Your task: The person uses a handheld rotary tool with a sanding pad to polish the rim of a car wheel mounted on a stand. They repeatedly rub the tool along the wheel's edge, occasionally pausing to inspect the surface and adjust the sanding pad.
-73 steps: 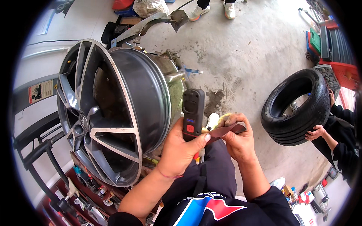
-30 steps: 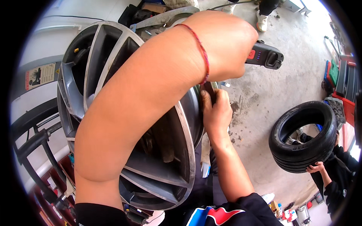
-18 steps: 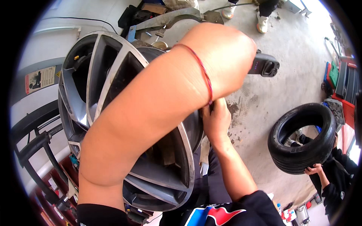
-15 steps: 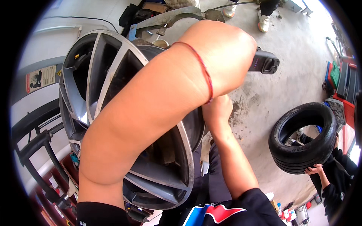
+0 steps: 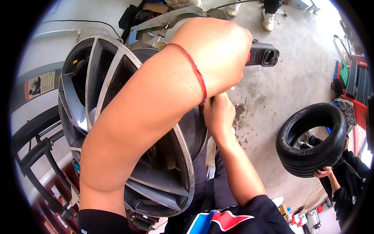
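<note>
A large grey alloy wheel rim (image 5: 117, 64) with dark spokes stands upright on the left. My left arm crosses in front of it, a red cord at the wrist. My left hand (image 5: 218, 54), seen from the back, is closed round a black cordless power tool (image 5: 265, 55), of which mainly the rear end with small lights shows; its working end is hidden. Just below, my right hand (image 5: 220, 117) is closed beside the rim's barrel, under my left wrist. Whatever it grips is hidden behind the fingers.
At right a co-worker's hands (image 5: 324, 172) hold a black tyre (image 5: 309, 167). Shoes of another person (image 5: 268, 20) stand at the top. A metal machine arm (image 5: 156, 24) lies behind the rim, a black frame (image 5: 29, 152) at left, and red tool cabinets (image 5: 356, 111) at far right.
Both my hands and the power tool have shifted slightly left and up in the picture, and the rim appears a little further left. Both hands stay closed. The co-worker's tyre has moved slightly.
</note>
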A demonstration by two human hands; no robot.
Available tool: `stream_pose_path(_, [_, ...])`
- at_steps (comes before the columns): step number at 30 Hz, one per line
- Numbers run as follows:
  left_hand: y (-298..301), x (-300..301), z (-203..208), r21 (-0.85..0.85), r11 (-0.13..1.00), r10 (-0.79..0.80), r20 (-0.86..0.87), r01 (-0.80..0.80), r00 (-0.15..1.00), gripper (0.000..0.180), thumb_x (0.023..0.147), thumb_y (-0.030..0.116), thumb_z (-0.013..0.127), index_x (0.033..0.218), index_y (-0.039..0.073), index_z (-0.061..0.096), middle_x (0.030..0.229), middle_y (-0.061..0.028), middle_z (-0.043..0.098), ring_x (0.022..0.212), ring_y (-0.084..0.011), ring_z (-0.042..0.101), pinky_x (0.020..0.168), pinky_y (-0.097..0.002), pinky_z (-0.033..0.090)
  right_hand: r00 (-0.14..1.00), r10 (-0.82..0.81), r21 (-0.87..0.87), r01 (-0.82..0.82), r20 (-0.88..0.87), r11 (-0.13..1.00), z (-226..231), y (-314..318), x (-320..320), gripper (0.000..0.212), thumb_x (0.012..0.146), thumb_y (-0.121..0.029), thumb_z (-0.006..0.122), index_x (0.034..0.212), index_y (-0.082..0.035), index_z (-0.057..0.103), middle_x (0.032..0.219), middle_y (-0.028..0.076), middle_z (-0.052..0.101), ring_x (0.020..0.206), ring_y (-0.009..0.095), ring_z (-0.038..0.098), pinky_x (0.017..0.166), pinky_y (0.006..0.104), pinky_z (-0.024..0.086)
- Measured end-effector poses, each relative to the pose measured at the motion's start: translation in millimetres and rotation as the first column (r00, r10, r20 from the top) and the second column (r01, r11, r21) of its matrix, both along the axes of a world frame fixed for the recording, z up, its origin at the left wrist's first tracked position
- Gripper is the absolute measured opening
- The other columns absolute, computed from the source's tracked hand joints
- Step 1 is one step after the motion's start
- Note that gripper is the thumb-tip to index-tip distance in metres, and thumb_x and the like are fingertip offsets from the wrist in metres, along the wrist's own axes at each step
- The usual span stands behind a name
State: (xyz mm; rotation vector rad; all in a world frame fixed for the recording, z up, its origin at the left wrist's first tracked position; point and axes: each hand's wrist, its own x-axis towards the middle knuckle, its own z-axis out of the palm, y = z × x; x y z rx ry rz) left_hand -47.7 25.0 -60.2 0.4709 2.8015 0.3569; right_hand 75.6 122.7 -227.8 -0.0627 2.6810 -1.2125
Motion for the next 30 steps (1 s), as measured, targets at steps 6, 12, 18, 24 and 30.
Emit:
stream_pose_path(6, [-4.0,0.1,-0.3,-0.008,1.0,0.011,0.003,-0.011,1.0,0.02,0.071,0.01,0.069,0.086,0.0,0.061,0.075,-0.0201,0.065,0.076,-0.0421,0.065,0.068,-0.0503,0.051,0.998,-0.055,-0.107,0.054,-0.005,0.993,1.7,-2.3,10.3,0.025,0.094,-0.027,0.071,0.098,-0.005,0.059,0.094,0.017,0.069,0.083,0.043,0.068,0.071,0.0533,0.053])
stream_pose_path(12, [-6.2,1.5,0.7,0.024,1.0,0.014,0.005,-0.014,1.0,0.02,0.071,0.01,0.07,0.085,0.0,0.061,0.077,-0.0203,0.065,0.077,-0.0422,0.065,0.069,-0.0506,0.05,0.998,0.02,-0.048,-0.022,-0.052,0.999,-3.3,-7.7,-6.7,0.028,0.092,-0.027,0.073,0.099,-0.005,0.057,0.091,0.019,0.066,0.082,0.043,0.068,0.068,0.0543,0.053])
stream_pose_path(18, [2.4,-2.9,0.6,0.015,1.0,0.023,0.035,-0.024,0.999,0.02,0.071,0.01,0.07,0.085,0.0,0.061,0.077,-0.0206,0.065,0.078,-0.0421,0.066,0.07,-0.05,0.052,0.985,0.046,0.014,-0.044,-0.163,0.999,-16.8,-14.6,-23.6,0.028,0.092,-0.027,0.074,0.097,-0.005,0.057,0.087,0.019,0.066,0.08,0.042,0.068,0.066,0.0538,0.053])
stream_pose_path(24, [-1.2,-1.4,-1.8,-0.056,0.998,0.017,0.022,-0.016,1.0,0.012,0.075,0.011,0.069,0.084,0.004,0.072,0.081,-0.0179,0.071,0.08,-0.0367,0.071,0.073,-0.0456,0.056,1.0,-0.028,-0.033,0.029,0.012,0.999,2.0,12.3,35.1,0.03,0.094,-0.029,0.072,0.092,-0.006,0.054,0.087,0.018,0.066,0.077,0.044,0.067,0.067,0.0529,0.053])
stream_pose_path(30, [-7.1,0.8,8.1,-0.134,0.991,0.011,0.13,0.007,0.991,0.014,0.077,0.01,0.067,0.085,0.007,0.079,0.083,-0.0159,0.074,0.08,-0.0336,0.073,0.071,-0.0445,0.059,0.985,-0.117,-0.024,0.121,0.124,0.992,3.9,-0.5,36.9,0.026,0.095,-0.027,0.071,0.094,-0.004,0.059,0.09,0.022,0.069,0.082,0.045,0.067,0.071,0.052,0.052])
